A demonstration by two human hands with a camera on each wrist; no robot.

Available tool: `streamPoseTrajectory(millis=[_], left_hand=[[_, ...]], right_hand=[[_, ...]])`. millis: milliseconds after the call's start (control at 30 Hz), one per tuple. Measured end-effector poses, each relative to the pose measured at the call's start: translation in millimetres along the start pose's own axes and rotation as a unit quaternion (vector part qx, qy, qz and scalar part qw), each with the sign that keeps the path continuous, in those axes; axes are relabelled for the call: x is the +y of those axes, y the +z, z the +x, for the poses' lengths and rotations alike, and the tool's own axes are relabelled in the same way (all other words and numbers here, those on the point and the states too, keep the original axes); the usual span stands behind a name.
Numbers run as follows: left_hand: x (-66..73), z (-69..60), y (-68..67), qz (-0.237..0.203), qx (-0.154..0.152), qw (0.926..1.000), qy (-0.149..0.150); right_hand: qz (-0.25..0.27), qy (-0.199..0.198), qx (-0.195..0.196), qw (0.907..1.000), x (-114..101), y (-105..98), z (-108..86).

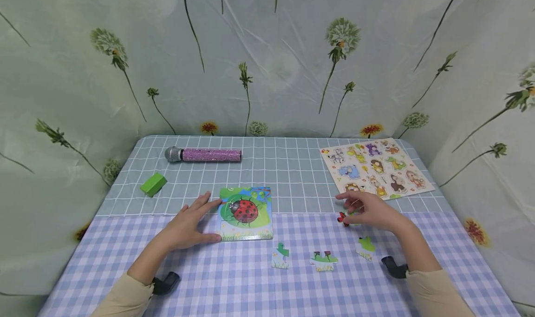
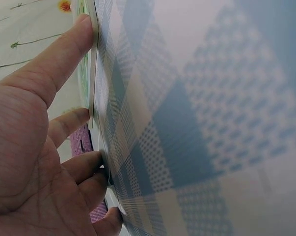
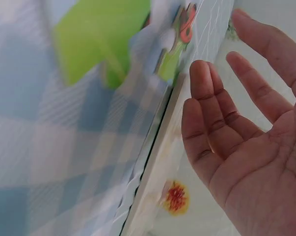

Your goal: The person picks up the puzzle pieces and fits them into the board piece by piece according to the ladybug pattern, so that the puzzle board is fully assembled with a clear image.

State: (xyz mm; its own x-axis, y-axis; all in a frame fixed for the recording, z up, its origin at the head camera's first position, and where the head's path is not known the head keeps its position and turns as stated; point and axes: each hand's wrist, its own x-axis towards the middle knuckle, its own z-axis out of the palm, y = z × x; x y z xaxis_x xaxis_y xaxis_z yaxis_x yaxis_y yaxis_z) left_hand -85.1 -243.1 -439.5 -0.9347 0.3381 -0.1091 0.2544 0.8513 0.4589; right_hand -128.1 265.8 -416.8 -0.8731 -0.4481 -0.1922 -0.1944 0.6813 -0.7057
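Though edge-on from left wrist, ladybug board [image 1: 245, 213] broadside from head view.

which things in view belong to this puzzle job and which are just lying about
Seemingly part of the job:
ladybug puzzle, by the left hand
red piece, at the right hand
left grassy piece
middle grassy piece
right grassy piece

Lying about:
microphone
green block
animal board

A red puzzle piece [image 1: 341, 218] is partly hidden; a green piece [image 3: 106, 37] — blurred — runs off the right-wrist view's top.
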Motion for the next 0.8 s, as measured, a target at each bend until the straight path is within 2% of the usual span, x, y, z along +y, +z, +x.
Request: streamPoseTrajectory(millis=[133, 333, 567, 800], left_hand=[[0.4, 0.0, 0.1, 0.001, -0.001, 1.0000, -0.003], [1.5, -0.3, -0.4, 0.001, -0.004, 1.0000, -0.005], [2.8, -0.4, -1.7, 0.004, -0.002, 1.0000, -0.003], [2.4, -0.1, -1.1, 0.003, -0.007, 0.9999, -0.008]], right_hand=[[0.010, 0.023, -0.003, 0.9997, 8, -2, -7.3], [-0.003, 0.052, -0.002, 0.9986, 17, -2, -14.6], [-0.006, 0.051, 0.010, 0.9986, 21, -1, -18.4], [0.005, 0.053, -0.003, 0.9986, 18, 2, -16.1]])
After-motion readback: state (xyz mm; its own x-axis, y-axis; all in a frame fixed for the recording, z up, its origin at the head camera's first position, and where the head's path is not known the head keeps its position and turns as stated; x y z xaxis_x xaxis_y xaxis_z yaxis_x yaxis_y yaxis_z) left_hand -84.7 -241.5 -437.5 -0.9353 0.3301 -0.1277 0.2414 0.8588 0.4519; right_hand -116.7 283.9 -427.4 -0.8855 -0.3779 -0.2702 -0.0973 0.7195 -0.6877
